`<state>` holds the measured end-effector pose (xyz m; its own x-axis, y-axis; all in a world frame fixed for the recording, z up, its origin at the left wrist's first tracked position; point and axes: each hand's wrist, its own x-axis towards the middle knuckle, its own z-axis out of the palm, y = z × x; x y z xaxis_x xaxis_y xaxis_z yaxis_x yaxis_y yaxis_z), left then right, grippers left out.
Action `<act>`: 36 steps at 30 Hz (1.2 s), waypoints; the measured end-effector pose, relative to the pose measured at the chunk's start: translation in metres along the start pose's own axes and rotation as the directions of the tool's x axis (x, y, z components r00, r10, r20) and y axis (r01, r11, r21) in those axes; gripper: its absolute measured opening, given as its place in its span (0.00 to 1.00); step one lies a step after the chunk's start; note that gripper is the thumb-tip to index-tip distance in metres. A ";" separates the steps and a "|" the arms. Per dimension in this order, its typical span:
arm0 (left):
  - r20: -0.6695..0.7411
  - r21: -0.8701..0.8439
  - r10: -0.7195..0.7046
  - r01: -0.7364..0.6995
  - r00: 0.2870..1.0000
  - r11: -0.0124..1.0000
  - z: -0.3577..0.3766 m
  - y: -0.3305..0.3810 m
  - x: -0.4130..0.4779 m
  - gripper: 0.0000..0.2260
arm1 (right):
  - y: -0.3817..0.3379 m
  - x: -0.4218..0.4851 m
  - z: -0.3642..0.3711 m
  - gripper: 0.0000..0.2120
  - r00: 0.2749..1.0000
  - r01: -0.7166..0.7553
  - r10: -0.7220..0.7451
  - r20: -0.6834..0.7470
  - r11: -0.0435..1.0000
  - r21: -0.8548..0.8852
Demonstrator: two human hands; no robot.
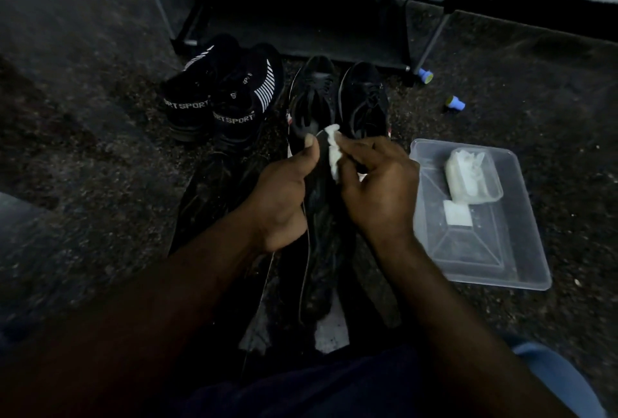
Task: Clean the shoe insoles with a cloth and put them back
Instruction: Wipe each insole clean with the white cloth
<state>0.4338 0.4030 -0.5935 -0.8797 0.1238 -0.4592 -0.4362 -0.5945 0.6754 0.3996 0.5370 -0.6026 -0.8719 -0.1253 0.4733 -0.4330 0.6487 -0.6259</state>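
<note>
My left hand (284, 197) grips a long black insole (319, 250) by its left edge, thumb on top near the toe end. The insole runs from my lap up toward the shoes. My right hand (378, 190) pinches a small white cloth (334, 153) and presses it on the insole's upper part. Just beyond the hands stands a pair of black lace-up shoes (337, 96), toes pointing away. A second black pair printed "SPORT" (220, 96) sits to their left.
A clear plastic tray (485, 250) lies on the floor at the right, holding a small tub of white wipes (471, 177) and a white square. Two small blue caps (454, 104) lie beyond it. A black shoe rack (301, 9) stands behind the shoes. Dark plastic covers the floor under the insole.
</note>
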 end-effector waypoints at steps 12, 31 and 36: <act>0.052 0.021 -0.057 0.056 0.997 0.998 0.000 -0.001 -0.001 0.26 | 0.007 -0.001 -0.003 0.13 0.997 -0.028 0.031 -0.075 0.999 0.038; -0.024 -0.086 0.056 -0.058 0.998 0.995 -0.014 0.025 0.005 0.29 | 0.016 0.021 -0.029 0.04 0.746 -0.548 0.538 0.392 0.163 0.820; -0.079 -0.070 0.064 -0.069 0.995 0.995 -0.015 0.025 0.007 0.30 | 0.006 0.017 -0.022 0.04 0.752 -0.614 0.426 0.503 0.179 0.768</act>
<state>0.4196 0.3769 -0.5880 -0.8878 0.0222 -0.4596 -0.3600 -0.6556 0.6638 0.3872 0.5553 -0.5852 -0.9553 -0.1955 -0.2218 0.2826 -0.3837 -0.8791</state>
